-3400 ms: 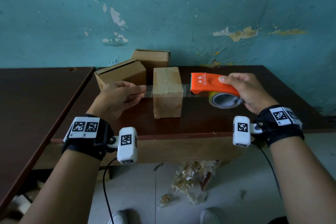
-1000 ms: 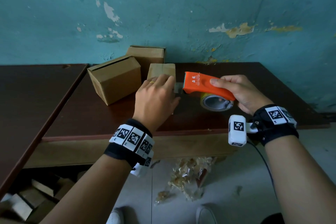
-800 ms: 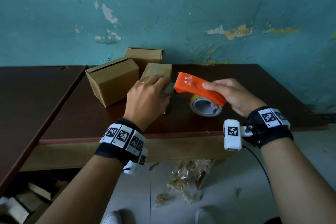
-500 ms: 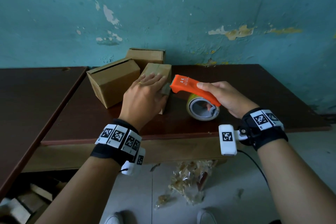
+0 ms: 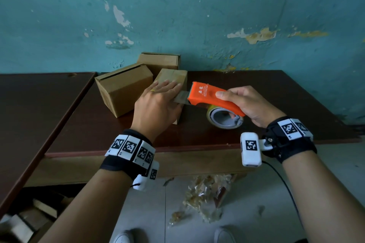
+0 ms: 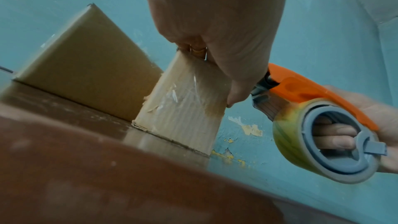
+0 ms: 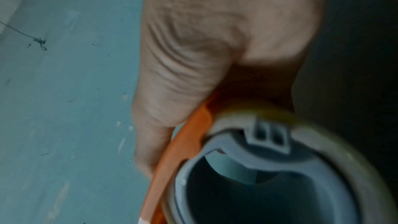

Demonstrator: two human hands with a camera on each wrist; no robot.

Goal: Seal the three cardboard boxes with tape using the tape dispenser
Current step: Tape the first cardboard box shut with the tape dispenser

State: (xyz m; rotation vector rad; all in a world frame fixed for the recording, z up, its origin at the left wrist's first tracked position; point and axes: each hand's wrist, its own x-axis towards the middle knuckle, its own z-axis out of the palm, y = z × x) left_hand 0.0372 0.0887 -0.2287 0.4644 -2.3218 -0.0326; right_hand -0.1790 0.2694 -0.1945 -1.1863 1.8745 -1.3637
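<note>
The small cardboard box (image 5: 171,80) under work stands on the brown surface (image 5: 276,92), just in front of two further boxes: a larger box (image 5: 122,89) to its left and a rear box (image 5: 158,61) against the teal wall (image 5: 177,6). The left hand (image 5: 158,104) lies flat on top of the small box, fingers straight and together, pressing it down; this grip clamps nothing. In the left wrist view the near face of the box already carries wrinkled clear tape (image 6: 183,101).

The right hand (image 5: 248,104) is clamped on the orange tape dispenser (image 5: 211,96), thumb on top and fingers through the grey core of the tape roll (image 5: 225,120). The dispenser's toothed end sits just beside the right edge of the box, with a short band of tape (image 5: 181,97) running from it under the left fingertips.

Step in hand, by judgement: ending a tape run on the first box. The cut appears not yet made, though the blade end is partly hidden by the left hand.

Next move calls for tilting the dispenser so the teeth bite, and a sharp pull away while the left hand holds box and tape fast. The loose end then needs smoothing down. The two other boxes show no tape from this angle and seem to remain outstanding.
</note>
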